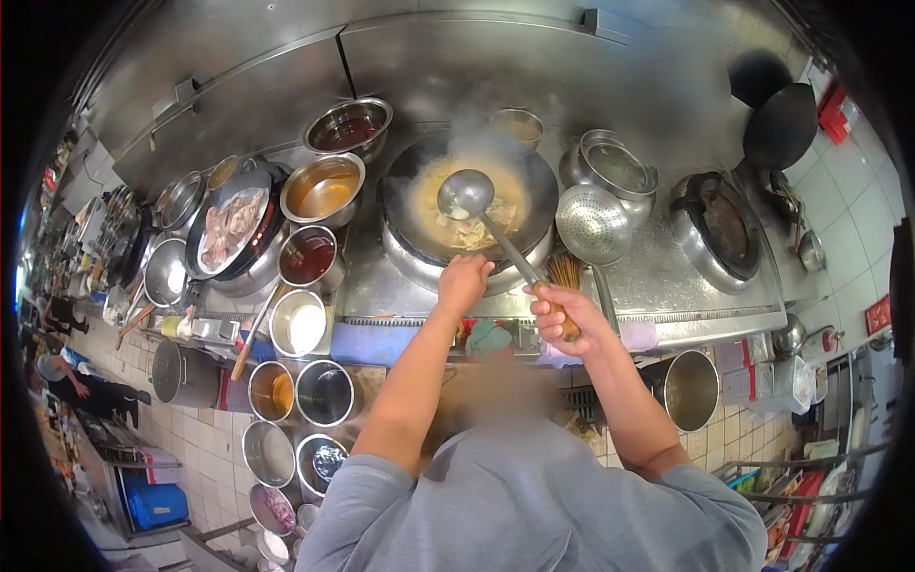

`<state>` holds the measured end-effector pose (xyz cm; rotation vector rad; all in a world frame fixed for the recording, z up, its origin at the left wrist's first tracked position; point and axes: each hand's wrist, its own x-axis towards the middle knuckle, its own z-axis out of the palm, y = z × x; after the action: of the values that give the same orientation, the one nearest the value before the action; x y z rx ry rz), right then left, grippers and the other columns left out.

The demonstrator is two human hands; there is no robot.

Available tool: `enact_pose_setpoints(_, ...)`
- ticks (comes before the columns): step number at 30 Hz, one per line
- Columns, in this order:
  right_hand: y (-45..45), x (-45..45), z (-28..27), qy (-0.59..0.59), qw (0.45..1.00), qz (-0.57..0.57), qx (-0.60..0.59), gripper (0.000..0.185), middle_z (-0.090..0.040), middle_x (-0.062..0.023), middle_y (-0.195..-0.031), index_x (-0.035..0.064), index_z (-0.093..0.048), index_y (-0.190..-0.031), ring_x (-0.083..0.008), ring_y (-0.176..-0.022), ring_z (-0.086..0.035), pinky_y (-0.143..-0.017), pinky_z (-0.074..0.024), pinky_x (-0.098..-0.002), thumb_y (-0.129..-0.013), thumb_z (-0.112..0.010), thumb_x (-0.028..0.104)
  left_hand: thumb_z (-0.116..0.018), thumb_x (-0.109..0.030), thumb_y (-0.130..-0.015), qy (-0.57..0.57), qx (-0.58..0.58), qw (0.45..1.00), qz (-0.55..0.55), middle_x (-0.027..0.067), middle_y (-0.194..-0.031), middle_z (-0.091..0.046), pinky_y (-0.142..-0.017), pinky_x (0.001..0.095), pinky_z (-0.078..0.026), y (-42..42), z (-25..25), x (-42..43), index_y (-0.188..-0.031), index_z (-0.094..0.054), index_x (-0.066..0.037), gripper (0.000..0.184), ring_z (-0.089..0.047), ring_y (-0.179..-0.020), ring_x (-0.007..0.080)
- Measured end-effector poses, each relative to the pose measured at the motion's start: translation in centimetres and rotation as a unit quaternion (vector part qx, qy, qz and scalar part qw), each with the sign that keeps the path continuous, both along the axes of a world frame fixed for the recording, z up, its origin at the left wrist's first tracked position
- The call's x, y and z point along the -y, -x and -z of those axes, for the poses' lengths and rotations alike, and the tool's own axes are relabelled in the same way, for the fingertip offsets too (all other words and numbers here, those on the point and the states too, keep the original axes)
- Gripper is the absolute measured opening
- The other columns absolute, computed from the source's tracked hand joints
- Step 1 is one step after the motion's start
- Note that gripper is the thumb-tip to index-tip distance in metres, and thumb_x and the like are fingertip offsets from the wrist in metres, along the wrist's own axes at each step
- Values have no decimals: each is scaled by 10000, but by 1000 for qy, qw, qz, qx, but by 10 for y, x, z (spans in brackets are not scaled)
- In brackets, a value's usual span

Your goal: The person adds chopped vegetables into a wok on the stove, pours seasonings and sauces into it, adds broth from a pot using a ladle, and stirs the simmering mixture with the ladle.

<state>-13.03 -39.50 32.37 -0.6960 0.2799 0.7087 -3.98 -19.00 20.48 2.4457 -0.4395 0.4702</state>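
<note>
My right hand point(575, 319) is wrapped round the wooden grip of a ladle point(466, 194), whose steel bowl hangs over the middle of a large dark wok point(398, 200). Inside the wok is a steaming yellowish broth point(438, 205), with pale pieces of food point(496, 229) near the ladle. At the wok's near edge, my left hand point(464, 284) is closed on the rim; its fingertips are partly hidden. Just right of the wok, a perforated strainer point(593, 225) rests against a steel pot point(620, 172), and a bamboo brush point(565, 271) stands below it.
Left of the wok stand bowls of amber liquid point(325, 191) and dark red sauce point(308, 257), then a plate of raw meat point(229, 229). Another burner point(720, 229) is at the right. Several pots, including a black-liquid one point(325, 393), sit below the counter. A person point(81, 377) is far left.
</note>
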Motion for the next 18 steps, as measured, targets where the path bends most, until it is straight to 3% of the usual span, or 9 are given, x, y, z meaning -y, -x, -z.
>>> enact_pose_setpoints(4, -50, 15, -18, -216, 976, -15, -5, 348, -502, -60, -759, -111, -386, -1198, -58, -490, -500, -381, -446, -190, -938, -450, 111, -522, -262, -904, -6, -30, 999, 11, 149, -829, -633, -839, 434, -428, 1, -8, 0, -825, -611, -47, 246, -579, -840, 342)
enact_pose_setpoints(5, -70, 18, -18, -289, 957, 0, -7, 360, -503, -66, -784, -114, -363, -1217, -63, -479, -491, -379, -434, -201, -939, -441, 100, -521, -266, -904, -17, -47, 999, 0, 151, -831, -632, -836, 435, -430, 1, -11, 1, -835, -616, -50, 246, -578, -850, 345)
enact_pose_setpoints(8, -117, 19, 25, -263, 962, 18, 77, 298, -505, -76, -726, -28, -418, -1184, -89, -503, -506, -392, -412, -231, -934, -473, 123, -517, -275, -907, -33, -77, 996, -14, 155, -841, -635, -832, 435, -433, 7, -13, 2, -859, -627, -57, 249, -575, -872, 348)
enact_pose_setpoints(9, -118, 7, 28, 159, 964, 74, 199, 293, -493, -65, -710, -1, -417, -1189, -97, -493, -491, -390, -402, -244, -925, -473, 112, -513, -281, -909, -35, -86, 995, -21, 157, -848, -637, -832, 434, -435, 4, -16, 1, -873, -632, -60, 253, -574, -884, 349)
enact_pose_setpoints(10, -119, -3, 27, 549, 776, 120, 285, 295, -481, -54, -694, 26, -415, -1194, -105, -484, -476, -388, -392, -256, -916, -474, 101, -513, -281, -909, -34, -78, 996, -26, 157, -848, -637, -832, 434, -435, 0, -17, 0, -873, -632, -60, 253, -574, -884, 349)
enact_pose_setpoints(13, -81, 26, 23, 351, 903, 136, 206, 159, -457, -21, -667, 79, -420, -1058, -103, -455, -417, -376, -360, -275, -911, -473, 106, -503, -298, -917, -19, -81, 996, -23, 154, -885, -648, -840, 429, -435, 4, -15, 1, -902, -635, -65, 268, -574, -902, 346)
enact_pose_setpoints(16, -38, 46, 24, 297, 932, 116, 173, 101, -459, -12, -672, 97, -421, -998, -89, -454, -407, -375, -341, -254, -921, -482, 116, -500, -297, -919, -17, -71, 997, -19, 156, -883, -647, -870, 430, -432, 2, -9, 0, -905, -630, -61, 270, -576, -894, 348)
enact_pose_setpoints(17, -23, 47, 17, 235, 954, 102, 154, 95, -462, -9, -678, 104, -427, -1000, -82, -459, -407, -379, -339, -243, -926, -485, 122, -529, -284, -898, -19, -34, 999, -19, 137, -844, -644, -781, 439, -458, 1, -6, 0, -849, -609, -67, 236, -582, -868, 332)
enact_pose_setpoints(18, -13, 50, 15, 170, 972, 92, 134, 89, -464, -6, -685, 111, -434, -1001, -75, -463, -407, -383, -337, -233, -932, -487, 127, -529, -284, -898, -19, -41, 999, -16, 137, -844, -644, -781, 439, -458, 1, -3, -1, -849, -609, -67, 236, -582, -868, 332)
